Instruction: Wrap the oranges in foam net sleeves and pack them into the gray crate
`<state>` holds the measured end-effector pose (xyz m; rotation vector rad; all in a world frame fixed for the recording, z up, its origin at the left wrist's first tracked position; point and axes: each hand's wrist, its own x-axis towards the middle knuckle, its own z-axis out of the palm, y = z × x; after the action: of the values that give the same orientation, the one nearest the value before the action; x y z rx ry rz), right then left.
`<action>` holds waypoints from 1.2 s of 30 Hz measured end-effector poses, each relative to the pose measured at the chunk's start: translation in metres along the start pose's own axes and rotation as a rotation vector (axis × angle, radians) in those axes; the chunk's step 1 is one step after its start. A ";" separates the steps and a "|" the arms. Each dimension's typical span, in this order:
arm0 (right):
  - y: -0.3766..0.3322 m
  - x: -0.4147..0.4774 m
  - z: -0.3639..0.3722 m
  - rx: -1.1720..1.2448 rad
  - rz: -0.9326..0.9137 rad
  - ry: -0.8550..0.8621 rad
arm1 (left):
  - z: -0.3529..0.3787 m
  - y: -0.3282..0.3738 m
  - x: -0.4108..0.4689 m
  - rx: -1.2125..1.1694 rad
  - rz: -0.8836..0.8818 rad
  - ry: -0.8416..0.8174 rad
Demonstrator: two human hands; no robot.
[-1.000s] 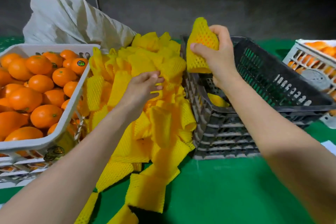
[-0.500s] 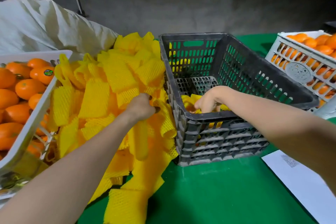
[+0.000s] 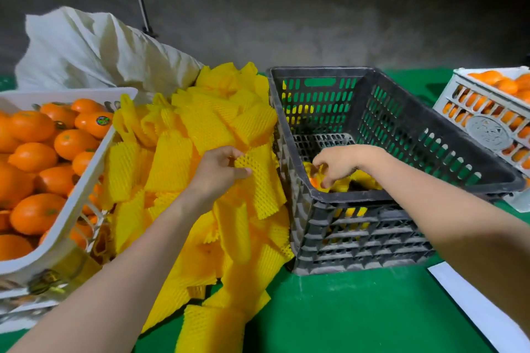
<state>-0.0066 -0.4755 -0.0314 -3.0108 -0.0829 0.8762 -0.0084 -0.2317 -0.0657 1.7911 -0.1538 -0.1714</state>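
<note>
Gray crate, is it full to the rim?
No, the gray crate holds only a few wrapped oranges at its bottom.

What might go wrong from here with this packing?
1. The left hand pinches one sleeve from a loose pile. Pulling it may drag neighbouring sleeves along, perhaps onto the table.
2. Under the right hand in the crate, a wrapped orange shows bare peel at its sleeve's end. That sleeve might slip off if nudged.
</note>
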 end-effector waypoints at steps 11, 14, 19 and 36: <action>-0.129 -0.050 -0.018 0.391 -0.632 0.686 | -0.055 0.026 -0.048 -0.048 0.308 0.069; -0.148 -0.050 -0.023 0.559 -0.643 0.783 | -0.071 0.024 -0.063 -0.213 0.138 0.048; -0.176 -0.046 -0.030 0.521 -0.642 0.746 | -0.098 0.011 -0.079 0.097 0.133 0.228; -0.290 -0.020 -0.036 0.462 -0.831 0.750 | -0.194 -0.006 -0.091 0.196 0.077 0.295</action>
<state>-0.0187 -0.1869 0.0149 -2.2948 -0.8764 -0.2719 -0.0586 -0.0276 -0.0261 1.9788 -0.0282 0.1688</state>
